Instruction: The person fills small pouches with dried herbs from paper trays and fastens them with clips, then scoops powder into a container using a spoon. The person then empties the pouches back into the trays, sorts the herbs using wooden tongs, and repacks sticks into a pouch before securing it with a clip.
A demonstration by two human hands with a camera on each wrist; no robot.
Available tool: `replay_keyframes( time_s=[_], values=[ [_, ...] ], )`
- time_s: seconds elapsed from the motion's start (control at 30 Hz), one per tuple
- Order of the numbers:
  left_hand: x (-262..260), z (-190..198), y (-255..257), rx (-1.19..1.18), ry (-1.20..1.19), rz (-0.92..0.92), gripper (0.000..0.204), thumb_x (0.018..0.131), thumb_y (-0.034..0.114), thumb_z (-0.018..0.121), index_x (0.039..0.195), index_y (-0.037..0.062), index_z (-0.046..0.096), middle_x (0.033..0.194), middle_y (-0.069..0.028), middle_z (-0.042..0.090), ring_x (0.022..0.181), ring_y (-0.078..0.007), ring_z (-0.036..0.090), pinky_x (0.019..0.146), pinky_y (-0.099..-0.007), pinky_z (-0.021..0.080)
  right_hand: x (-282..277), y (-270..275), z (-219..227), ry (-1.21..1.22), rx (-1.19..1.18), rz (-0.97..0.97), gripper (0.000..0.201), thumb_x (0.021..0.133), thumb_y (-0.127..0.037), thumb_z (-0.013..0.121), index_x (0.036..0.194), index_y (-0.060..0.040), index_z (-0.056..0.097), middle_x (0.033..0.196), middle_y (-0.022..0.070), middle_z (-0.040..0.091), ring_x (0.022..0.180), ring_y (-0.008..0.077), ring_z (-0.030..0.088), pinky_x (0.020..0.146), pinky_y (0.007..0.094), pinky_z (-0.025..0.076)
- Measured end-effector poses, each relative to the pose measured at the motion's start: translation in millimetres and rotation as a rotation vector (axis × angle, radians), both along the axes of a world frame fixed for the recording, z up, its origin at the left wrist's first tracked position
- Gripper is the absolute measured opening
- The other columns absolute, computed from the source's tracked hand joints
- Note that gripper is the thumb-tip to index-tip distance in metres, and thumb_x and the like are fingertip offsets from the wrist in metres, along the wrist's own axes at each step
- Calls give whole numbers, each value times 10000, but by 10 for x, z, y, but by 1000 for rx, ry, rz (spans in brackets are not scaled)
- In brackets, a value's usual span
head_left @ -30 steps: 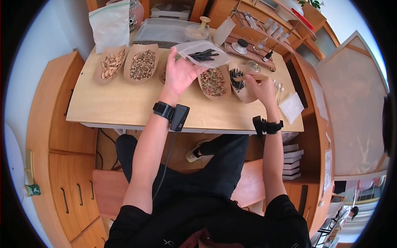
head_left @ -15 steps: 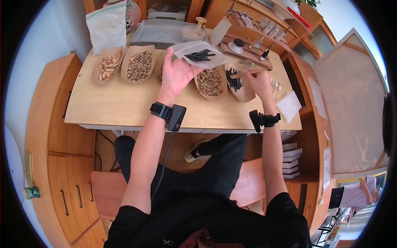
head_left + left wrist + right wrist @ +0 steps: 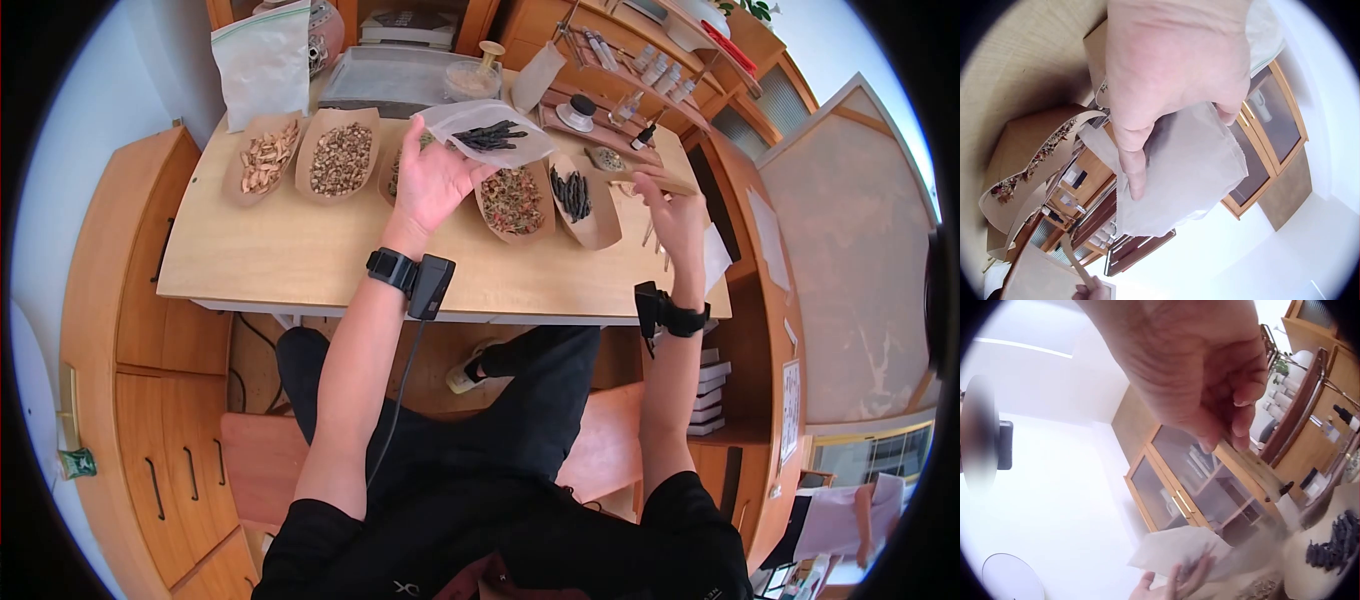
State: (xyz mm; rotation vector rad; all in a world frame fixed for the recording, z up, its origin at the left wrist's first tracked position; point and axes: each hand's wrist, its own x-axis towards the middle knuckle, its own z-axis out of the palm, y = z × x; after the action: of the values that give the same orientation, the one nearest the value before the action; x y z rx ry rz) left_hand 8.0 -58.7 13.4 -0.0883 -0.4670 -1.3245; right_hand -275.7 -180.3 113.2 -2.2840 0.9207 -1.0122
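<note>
My left hand (image 3: pixel 432 185), palm up, holds a translucent white pouch (image 3: pixel 455 118) with dark strips (image 3: pixel 490 136) inside. In the left wrist view its fingers lie against the pouch (image 3: pixel 1182 169). Over the table's right side, my right hand (image 3: pixel 678 222) pinches a light wooden tool (image 3: pixel 668 184). A small dark bit shows at the far end of the tool (image 3: pixel 1250 469) in the right wrist view. Between the hands, a brown paper tray (image 3: pixel 598 228) has dark strips (image 3: pixel 572 192) lying in it, touched by neither hand.
A tray of mixed flakes (image 3: pixel 513 200) sits left of the dark-strip tray. Farther left are trays of brown pieces (image 3: pixel 341 160) and pale slices (image 3: pixel 268 160). A plastic bag (image 3: pixel 262 68), a grey case (image 3: pixel 395 78), a black-knobbed object (image 3: pixel 580 108) and a bottle rack (image 3: pixel 640 75) stand behind.
My right hand has moved right with the wooden tool, away from the dark-strip tray. My left hand and the pouch have barely moved.
</note>
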Motion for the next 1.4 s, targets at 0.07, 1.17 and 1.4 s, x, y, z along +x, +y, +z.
replay_keyframes(
  time_s=[0.07, 1.17, 1.4],
  values=[
    [-7, 9, 2, 7, 16, 0, 775, 957, 553, 471, 1461, -2, 278, 1459, -219, 399, 1320, -368, 447, 1031, -516, 477, 43, 342, 282, -74, -32, 56, 207, 860, -53, 694, 1063, -15, 717, 904, 104, 705, 786, 153, 646, 680, 253, 494],
    [14, -37, -9, -18, -6, 1, 774, 962, 554, 460, 1460, -10, 277, 1464, -230, 385, 1334, -378, 426, 1059, -512, 454, -34, -303, -562, 163, 42, -175, 279, 872, -262, 687, 975, -8, 735, 718, 113, 707, 669, 191, 684, 625, 308, 507],
    [4, -7, -3, -3, 8, 9, 784, 958, 557, 466, 1463, -8, 264, 1466, -233, 378, 1340, -376, 419, 1072, -517, 440, -15, -298, -527, 145, 75, -134, 305, 866, -305, 687, 948, -16, 740, 733, 134, 712, 689, 238, 702, 620, 335, 511]
  ],
)
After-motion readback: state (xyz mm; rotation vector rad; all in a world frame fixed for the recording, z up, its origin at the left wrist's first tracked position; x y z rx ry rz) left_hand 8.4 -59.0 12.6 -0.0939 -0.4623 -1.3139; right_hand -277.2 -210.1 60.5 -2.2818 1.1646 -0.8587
